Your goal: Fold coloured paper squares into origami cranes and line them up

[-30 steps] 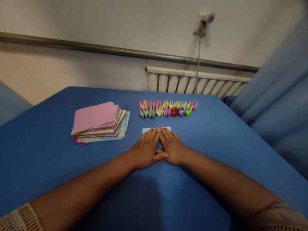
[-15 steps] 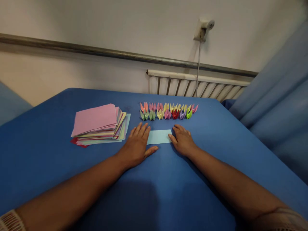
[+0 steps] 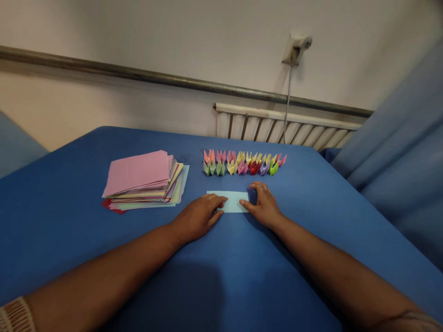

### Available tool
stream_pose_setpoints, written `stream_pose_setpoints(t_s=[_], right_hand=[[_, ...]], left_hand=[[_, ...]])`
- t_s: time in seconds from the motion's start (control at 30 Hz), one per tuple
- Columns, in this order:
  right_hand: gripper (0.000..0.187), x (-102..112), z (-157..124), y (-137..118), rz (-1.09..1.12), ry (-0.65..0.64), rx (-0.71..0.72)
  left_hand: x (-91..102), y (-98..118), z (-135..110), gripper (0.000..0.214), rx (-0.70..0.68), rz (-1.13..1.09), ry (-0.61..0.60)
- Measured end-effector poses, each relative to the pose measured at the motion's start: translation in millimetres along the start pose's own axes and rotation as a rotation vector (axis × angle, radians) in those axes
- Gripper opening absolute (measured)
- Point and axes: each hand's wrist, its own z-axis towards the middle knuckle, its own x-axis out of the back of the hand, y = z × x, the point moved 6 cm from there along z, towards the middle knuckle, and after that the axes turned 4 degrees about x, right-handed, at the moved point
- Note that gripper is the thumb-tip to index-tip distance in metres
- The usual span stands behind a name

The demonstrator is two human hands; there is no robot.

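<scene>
A light blue paper (image 3: 231, 201), folded into a narrow strip, lies flat on the blue table (image 3: 69, 216) in front of me. My left hand (image 3: 198, 216) rests on its left end with fingers drawn together, index fingertip on top and thumb at the near edge. At the strip's right end my right hand (image 3: 263, 206) sits with curled fingers, its thumb touching the near right corner. Just behind the strip is a row of small folded paper pieces (image 3: 244, 163) in pink, yellow, green, red and purple.
A stack of coloured paper sheets (image 3: 141, 177), pink on top, lies to the left of the strip. Behind the table are a white wall with a metal rail (image 3: 138, 74) and a radiator (image 3: 287, 124). Blue fabric (image 3: 398, 138) hangs at the right.
My hands slid apart from the middle of the strip to its ends. The left hand, spread flat half a second ago, has since drawn its fingers together at the left end.
</scene>
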Motion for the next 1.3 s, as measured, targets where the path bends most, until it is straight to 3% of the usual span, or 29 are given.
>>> stream_pose_setpoints(t_s=[0.1, 0.43, 0.67, 0.8, 0.97, 1.07, 1.2, 1.3], right_hand=[[0.056, -2.4, -1.3, -3.8, -0.072, -0.053, 0.018], [0.035, -4.2, 0.6, -11.8, 0.081, -0.094, 0.098], [0.061, -0.6, -0.8, -9.1, -0.026, -0.061, 0.028], [0.053, 0.7, 0.1, -6.7, -0.115, -0.077, 0.009], [0.035, -0.5, 3.8, -2.9, -0.058, -0.084, 0.015], [0.018, 3.2, 3.4, -11.4, 0.020, -0.046, 0.112], [0.003, 16.3, -9.9, -47.4, 0.062, -0.028, 0.422], [0.007, 23.9, -27.1, -75.5, 0.066, -0.114, 0.654]], left_hand=[[0.4, 0.1, -0.1, 0.034, 0.009, 0.006, -0.004], [-1.0, -4.0, 0.8, 0.037, 0.044, -0.019, -0.013], [0.6, -3.8, 1.2, 0.036, 0.043, -0.041, -0.007], [1.6, -3.6, 1.1, 0.036, 0.040, -0.047, 0.000], [1.5, -3.4, 1.1, 0.035, 0.037, -0.044, 0.009], [3.8, -3.1, 1.6, 0.041, 0.061, -0.081, 0.030], [9.7, -3.0, 1.0, 0.055, 0.138, -0.129, 0.050], [14.2, 4.5, -1.6, 0.034, 0.073, -0.079, 0.063]])
